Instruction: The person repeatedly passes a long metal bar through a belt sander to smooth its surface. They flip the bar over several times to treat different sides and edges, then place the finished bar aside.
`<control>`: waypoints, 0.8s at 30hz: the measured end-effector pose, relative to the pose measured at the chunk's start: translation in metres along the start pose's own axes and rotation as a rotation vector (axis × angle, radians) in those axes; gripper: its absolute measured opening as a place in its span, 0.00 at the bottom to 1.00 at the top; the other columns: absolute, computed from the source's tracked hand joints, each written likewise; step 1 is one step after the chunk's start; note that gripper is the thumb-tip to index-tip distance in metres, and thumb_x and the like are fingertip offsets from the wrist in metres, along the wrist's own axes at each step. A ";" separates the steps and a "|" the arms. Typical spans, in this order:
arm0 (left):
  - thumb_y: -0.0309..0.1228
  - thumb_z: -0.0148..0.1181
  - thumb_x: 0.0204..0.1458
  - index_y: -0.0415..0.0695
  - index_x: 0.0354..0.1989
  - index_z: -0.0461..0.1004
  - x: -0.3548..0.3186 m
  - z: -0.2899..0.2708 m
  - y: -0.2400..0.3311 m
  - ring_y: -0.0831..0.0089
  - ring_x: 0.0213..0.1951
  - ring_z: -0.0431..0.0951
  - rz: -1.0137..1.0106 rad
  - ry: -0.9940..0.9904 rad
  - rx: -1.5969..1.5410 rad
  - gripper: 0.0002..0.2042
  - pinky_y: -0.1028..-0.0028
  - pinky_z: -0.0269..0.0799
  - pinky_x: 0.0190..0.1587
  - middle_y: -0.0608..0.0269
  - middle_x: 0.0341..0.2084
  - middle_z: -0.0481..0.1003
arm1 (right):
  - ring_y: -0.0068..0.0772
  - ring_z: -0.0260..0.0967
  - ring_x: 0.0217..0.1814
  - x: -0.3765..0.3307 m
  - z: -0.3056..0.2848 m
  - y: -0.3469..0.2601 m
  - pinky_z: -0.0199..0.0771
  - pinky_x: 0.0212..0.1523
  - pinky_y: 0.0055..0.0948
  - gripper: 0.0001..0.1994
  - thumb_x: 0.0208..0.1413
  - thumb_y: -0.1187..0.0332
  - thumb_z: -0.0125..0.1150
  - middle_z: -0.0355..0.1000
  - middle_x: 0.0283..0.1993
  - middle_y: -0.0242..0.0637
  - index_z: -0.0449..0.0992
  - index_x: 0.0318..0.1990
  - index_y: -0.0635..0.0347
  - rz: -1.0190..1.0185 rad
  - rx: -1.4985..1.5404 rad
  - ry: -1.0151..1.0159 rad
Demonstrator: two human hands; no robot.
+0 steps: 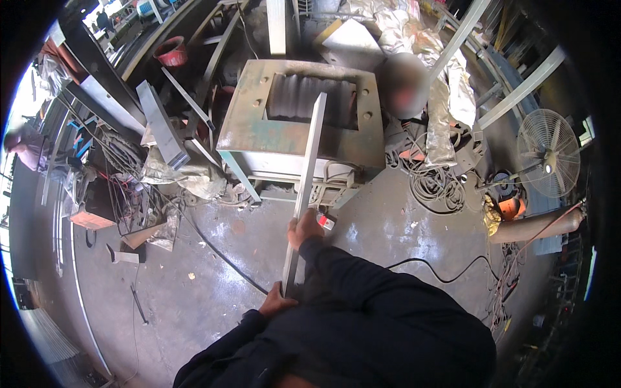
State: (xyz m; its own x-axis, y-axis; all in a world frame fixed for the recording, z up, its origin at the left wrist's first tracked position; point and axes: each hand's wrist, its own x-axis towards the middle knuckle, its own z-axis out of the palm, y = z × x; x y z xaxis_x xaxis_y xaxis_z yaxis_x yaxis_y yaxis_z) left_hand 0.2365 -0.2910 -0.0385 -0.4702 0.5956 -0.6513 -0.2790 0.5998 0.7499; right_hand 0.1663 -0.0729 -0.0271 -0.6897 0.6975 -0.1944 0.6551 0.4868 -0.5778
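Observation:
A long, pale metal bar [304, 184], straight-edged like a square tube, slants away from my body. Its far end reaches over the opening of a worn metal cabinet [249, 132]. My right hand [305, 229] is closed around the bar at its lower middle. Closer to my body, my left hand [277, 301] grips the near end. A small red and white object [326, 222] shows just beyond my right hand; I cannot tell whether it touches the hand or lies on the floor. Dark sleeves cover both my arms.
A round fan [548, 155] stands at the right above a gas cylinder [540, 224]. Coiled cable [440, 187] lies right of the cabinet. A black hose [220, 252] crosses the floor. Scrap and a grey metal beam [158, 123] are piled at left, where another person [29, 149] appears.

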 end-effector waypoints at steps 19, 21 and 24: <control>0.34 0.63 0.41 0.38 0.44 0.66 0.209 -0.046 0.256 0.75 0.30 0.69 0.087 -0.044 -0.390 0.22 0.75 0.65 0.31 0.64 0.29 0.69 | 0.38 0.74 0.52 0.395 -0.039 -0.037 0.66 0.57 0.38 0.13 0.58 0.67 0.48 0.78 0.43 0.44 0.81 0.42 0.57 -0.218 -0.578 0.160; 0.34 0.64 0.41 0.38 0.44 0.66 0.211 -0.042 0.249 0.74 0.31 0.70 0.101 -0.084 -0.433 0.22 0.75 0.65 0.32 0.64 0.29 0.69 | 0.41 0.74 0.52 0.382 -0.053 -0.046 0.67 0.57 0.38 0.15 0.57 0.66 0.49 0.76 0.47 0.47 0.77 0.46 0.61 -0.178 -0.526 0.074; 0.32 0.65 0.41 0.37 0.44 0.66 0.199 -0.034 0.229 0.74 0.32 0.70 0.106 -0.019 -0.462 0.23 0.75 0.66 0.34 0.65 0.29 0.68 | 0.47 0.74 0.52 0.326 -0.077 -0.052 0.69 0.57 0.38 0.21 0.55 0.63 0.50 0.73 0.53 0.50 0.71 0.53 0.67 -0.043 -0.142 0.122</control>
State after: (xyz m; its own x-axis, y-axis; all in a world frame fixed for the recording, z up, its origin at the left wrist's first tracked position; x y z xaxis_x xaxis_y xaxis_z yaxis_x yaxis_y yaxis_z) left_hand 0.0507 -0.0527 0.0076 -0.5017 0.6533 -0.5670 -0.5759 0.2368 0.7825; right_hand -0.0689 0.1693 0.0003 -0.6815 0.7286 -0.0693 0.6684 0.5811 -0.4642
